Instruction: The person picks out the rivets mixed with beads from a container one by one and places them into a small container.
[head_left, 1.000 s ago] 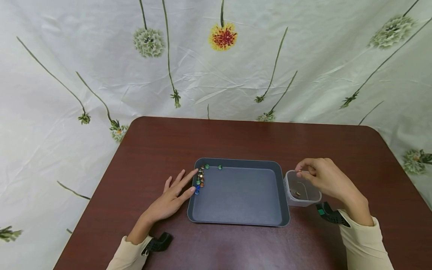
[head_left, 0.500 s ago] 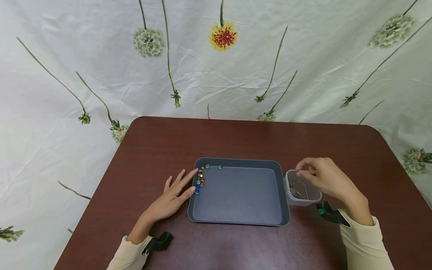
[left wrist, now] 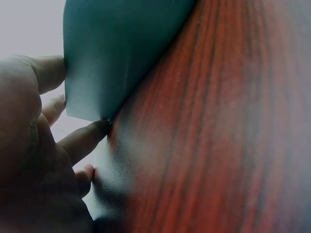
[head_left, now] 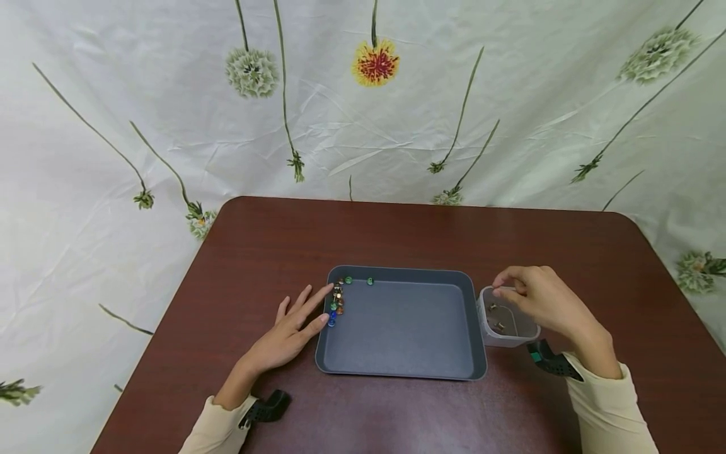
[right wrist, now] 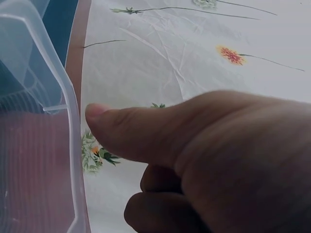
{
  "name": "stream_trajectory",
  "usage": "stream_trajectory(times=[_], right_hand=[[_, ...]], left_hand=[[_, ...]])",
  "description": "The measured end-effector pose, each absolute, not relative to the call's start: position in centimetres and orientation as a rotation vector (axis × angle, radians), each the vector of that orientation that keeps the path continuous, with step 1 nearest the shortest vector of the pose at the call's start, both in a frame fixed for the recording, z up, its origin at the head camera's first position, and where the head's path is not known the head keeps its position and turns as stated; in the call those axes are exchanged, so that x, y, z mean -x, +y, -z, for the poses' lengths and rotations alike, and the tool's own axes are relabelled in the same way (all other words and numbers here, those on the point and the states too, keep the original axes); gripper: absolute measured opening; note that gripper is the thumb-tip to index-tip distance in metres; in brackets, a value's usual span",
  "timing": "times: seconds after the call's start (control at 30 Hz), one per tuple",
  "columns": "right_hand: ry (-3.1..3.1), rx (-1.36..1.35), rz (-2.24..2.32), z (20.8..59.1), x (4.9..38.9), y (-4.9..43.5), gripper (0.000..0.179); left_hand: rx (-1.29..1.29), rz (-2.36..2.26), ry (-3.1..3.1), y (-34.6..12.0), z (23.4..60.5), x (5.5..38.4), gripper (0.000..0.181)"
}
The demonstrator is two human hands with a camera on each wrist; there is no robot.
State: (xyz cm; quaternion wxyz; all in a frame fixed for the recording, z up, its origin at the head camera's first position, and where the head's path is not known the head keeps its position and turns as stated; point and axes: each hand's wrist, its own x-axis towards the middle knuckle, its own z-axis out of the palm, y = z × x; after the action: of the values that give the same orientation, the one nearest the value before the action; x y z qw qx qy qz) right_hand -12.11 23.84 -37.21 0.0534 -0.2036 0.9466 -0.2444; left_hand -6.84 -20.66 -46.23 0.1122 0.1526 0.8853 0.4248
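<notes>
My left hand (head_left: 283,337) rests with fingers spread against the left side of a shallow grey tray (head_left: 403,340); in the left wrist view its fingertips meet the tray's outer wall (left wrist: 107,82). Several small glass marbles (head_left: 339,301), blue, green, amber and orange, lie along the tray's left edge beside those fingertips. A green marble (head_left: 370,281) sits apart near the back rim. Over a clear plastic box (head_left: 507,340) hovers my right hand (head_left: 547,299), thumb and index tips close together, nothing visible between them. Small shiny brownish pieces (head_left: 499,326) lie inside the box.
Tray and box stand side by side on a dark reddish-brown wooden table (head_left: 272,233). Behind it hangs a white cloth (head_left: 198,94) printed with flowers. Black bands (head_left: 553,360) sit at both wrists.
An orange marble pinched by my right fingers a second ago no longer shows there, and another piece shows in the box. The right hand has shifted slightly left; the left hand stays put.
</notes>
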Motion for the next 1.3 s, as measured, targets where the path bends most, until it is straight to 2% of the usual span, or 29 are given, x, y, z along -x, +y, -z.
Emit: stream_trajectory(times=[0.9,1.3], right_hand=[[2.850,0.779,0.699,37.4,12.7,19.5,0.007],[2.796,0.865,0.584,37.2,13.7,16.2,0.012]], left_hand=[[-0.445,-1.246,2.601,-20.7,46.4,6.8,0.059],[-0.437,-1.240,2.604,-20.8,46.3,6.8,0.059]])
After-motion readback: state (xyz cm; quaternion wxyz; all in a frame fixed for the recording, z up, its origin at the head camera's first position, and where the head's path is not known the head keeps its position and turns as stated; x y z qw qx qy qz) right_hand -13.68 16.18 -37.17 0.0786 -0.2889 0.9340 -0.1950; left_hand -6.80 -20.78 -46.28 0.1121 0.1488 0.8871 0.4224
